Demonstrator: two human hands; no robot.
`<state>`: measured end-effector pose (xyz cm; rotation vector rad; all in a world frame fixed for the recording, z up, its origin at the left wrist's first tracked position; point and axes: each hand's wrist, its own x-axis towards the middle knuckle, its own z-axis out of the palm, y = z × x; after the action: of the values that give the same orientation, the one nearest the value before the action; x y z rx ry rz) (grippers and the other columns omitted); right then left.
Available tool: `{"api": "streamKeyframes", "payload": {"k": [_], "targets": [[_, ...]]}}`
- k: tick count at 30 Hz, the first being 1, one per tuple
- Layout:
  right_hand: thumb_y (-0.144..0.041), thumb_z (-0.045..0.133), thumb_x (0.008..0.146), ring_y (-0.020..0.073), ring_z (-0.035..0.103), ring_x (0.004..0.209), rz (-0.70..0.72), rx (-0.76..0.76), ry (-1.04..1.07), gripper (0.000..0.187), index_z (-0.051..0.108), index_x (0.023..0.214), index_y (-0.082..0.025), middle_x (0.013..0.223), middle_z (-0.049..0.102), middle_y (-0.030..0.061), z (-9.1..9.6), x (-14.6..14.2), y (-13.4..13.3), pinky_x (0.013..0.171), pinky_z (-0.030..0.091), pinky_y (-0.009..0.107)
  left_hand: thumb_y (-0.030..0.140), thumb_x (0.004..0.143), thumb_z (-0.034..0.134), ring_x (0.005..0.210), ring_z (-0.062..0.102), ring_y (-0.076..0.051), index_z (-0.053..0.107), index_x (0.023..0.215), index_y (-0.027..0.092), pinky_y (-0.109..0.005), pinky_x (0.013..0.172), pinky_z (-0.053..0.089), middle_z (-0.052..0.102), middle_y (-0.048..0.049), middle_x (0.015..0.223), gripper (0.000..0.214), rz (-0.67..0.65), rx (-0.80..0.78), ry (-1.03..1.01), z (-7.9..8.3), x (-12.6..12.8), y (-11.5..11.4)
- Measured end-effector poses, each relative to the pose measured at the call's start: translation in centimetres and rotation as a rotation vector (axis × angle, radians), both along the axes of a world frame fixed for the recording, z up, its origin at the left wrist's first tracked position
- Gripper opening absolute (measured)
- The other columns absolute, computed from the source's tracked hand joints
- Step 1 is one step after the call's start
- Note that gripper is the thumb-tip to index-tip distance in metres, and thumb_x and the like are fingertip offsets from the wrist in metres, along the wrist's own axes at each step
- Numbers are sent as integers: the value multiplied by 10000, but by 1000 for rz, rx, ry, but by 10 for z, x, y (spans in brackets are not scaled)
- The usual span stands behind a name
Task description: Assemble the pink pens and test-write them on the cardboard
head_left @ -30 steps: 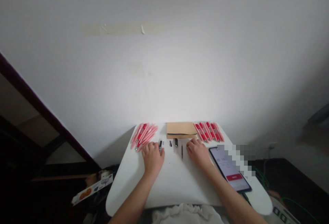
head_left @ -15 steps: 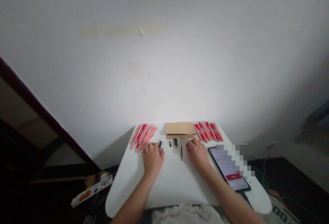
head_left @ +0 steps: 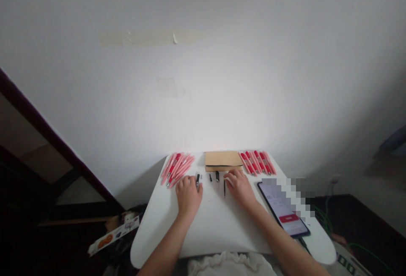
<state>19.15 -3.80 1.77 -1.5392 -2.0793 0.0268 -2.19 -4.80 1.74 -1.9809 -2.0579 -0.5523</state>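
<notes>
A white worktop [head_left: 215, 229] meets a bare wall at lower centre. Your left hand [head_left: 188, 192] lies flat and spread beside a black pen part [head_left: 198, 179]. Your right hand [head_left: 241, 187] curls by the thin refill [head_left: 224, 188], its grip unclear. Both parts lie loose, seemingly unassembled, between the pink pens [head_left: 176, 167] and the red pens [head_left: 257, 162].

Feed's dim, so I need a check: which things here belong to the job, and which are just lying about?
Likely in the job: left hand, right hand, black parts, refill, left pens, right pens, box.
Lying about: phone, leaflet on the floor.
</notes>
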Motion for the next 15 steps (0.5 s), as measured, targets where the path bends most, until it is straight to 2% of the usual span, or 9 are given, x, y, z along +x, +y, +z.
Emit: {"api": "streamKeyframes", "payload": {"k": [6,15], "targets": [[-211,523,918,197,592,975,24,-111,-98,194,681,1024,-247,1037,662,55,19,-25,4,839,424,290,355,885,525,1011,520,-260,606,1010,172,-381,885,374,605,-95,1036,235,-5,4,-22,1,-2,0],[-231,522,912,232,532,1065,-76,-114,-198,208,686,1038,-249,1127,610,94,23,-49,13,806,443,314,345,879,533,1024,502,-265,613,1001,170,-385,893,376,590,-101,1035,228,-11,25,-10,-2,-3,0]]}}
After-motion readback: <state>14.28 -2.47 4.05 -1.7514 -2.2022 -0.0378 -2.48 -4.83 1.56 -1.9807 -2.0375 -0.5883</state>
